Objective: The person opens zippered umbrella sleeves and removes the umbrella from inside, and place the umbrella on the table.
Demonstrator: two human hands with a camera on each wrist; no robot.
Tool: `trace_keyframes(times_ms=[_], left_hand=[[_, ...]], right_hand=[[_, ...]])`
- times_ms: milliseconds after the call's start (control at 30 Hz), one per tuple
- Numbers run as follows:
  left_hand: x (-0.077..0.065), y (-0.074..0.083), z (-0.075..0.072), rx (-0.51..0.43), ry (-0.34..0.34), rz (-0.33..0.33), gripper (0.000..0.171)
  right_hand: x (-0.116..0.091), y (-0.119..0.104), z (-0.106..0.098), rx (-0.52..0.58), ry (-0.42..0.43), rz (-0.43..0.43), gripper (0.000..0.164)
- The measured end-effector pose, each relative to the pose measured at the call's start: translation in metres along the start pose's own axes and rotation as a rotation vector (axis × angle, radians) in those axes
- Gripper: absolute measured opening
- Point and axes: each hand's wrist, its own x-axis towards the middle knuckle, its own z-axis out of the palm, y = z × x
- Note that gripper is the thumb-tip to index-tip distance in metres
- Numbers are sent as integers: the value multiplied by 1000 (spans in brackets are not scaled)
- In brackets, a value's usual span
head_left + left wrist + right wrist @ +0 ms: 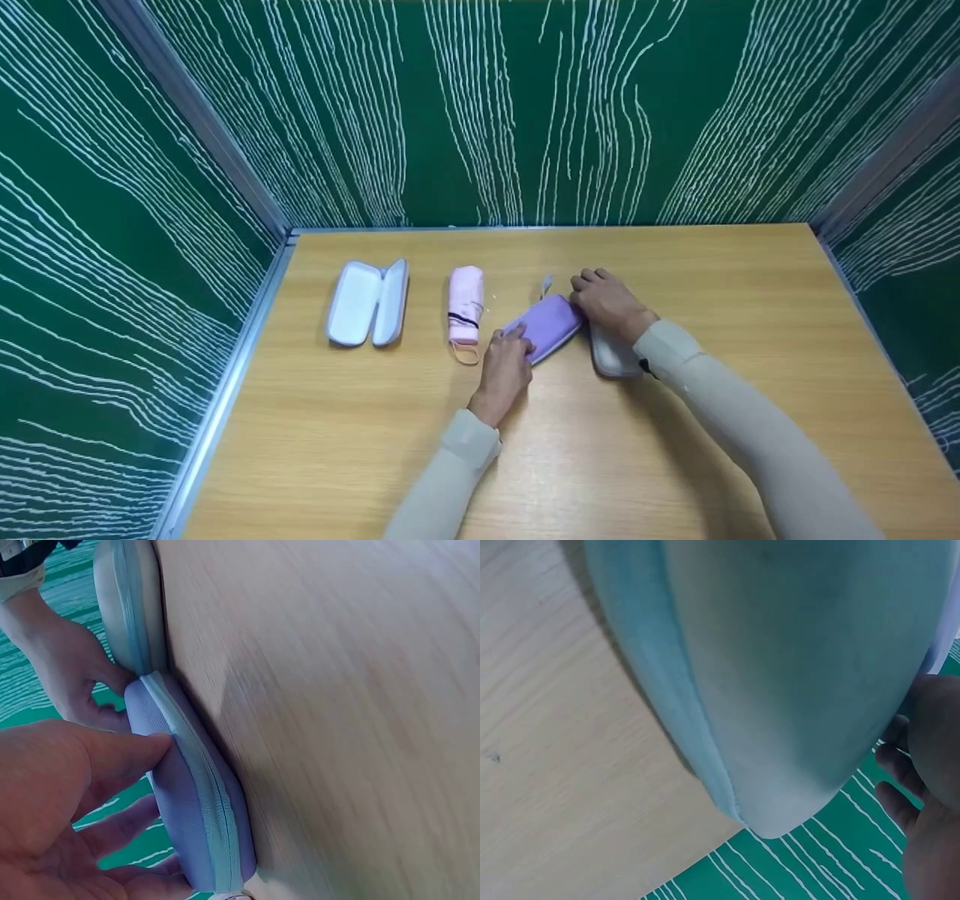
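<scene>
A purple zip case (pixel 551 321) with a pale zip band lies slanted on the table. My left hand (pixel 505 375) holds its near-left end; in the left wrist view the thumb (pixel 154 750) presses near the zip band, and the other fingers reach along the far side. At the far-right end of the purple case is my right hand (pixel 609 301), its thumb and fingers bent at the corner. What its fingertips pinch there is partly hidden. Under the right wrist lies a grey zip case (pixel 615 356), which fills much of the right wrist view.
To the left lies a pink folded umbrella (pixel 466 300) with a dark strap and a wrist loop. Farther left an eyeglass case (pixel 356 304) stands open, its lining white. A grey strap (pixel 546 285) sticks out behind the purple case. Green walls (pixel 465 112) with white lines surround the table.
</scene>
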Motion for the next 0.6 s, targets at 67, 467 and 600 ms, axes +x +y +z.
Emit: trace_keyframes(times_ms=[67,467,600], left_hand=[[0,1,0,3,4,-3,19],[0,3,2,5,5,-36,19],[0,4,2,-10,10,-56,21]], right_hand=[[-1,-1,-1,2,-2,3,26],[-6,-7,-4,-31,43,16,18],[-8,-9,-3,-9,49,41,17]])
